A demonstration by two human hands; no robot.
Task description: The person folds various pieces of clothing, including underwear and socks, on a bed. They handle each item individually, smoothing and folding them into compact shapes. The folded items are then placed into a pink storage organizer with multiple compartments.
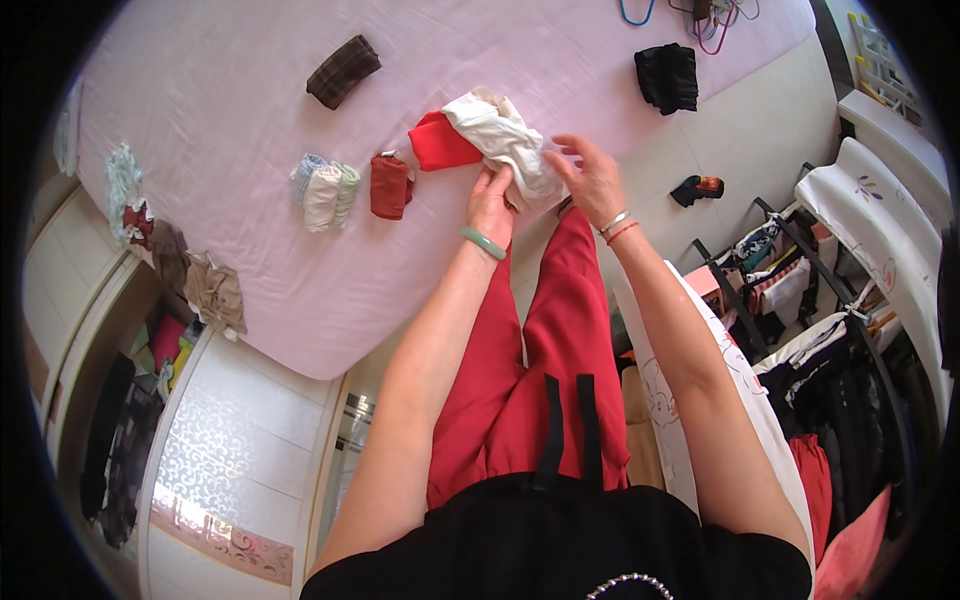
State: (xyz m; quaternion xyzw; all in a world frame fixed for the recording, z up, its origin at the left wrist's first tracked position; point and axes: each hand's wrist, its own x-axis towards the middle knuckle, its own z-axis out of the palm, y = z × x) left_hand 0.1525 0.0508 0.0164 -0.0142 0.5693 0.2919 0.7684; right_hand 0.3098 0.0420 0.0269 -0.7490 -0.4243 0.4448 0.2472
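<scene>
We see a crumpled cream garment (505, 140) over a red one (440, 145) on the bed (230, 110); left hand (490, 205) pinching its near edge; right hand (592, 180) spread, fingertips touching it

no packages, labels, signs or screens in view; only cloth and furniture

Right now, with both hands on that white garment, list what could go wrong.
1. The white garment lies over the red cloth; lifting it with the left hand and right hand may drag the red one along.
2. Both sit near the bed's edge, so either could slide to the floor.
3. A wide sweep might knock the rolled dark red piece loose.
</scene>
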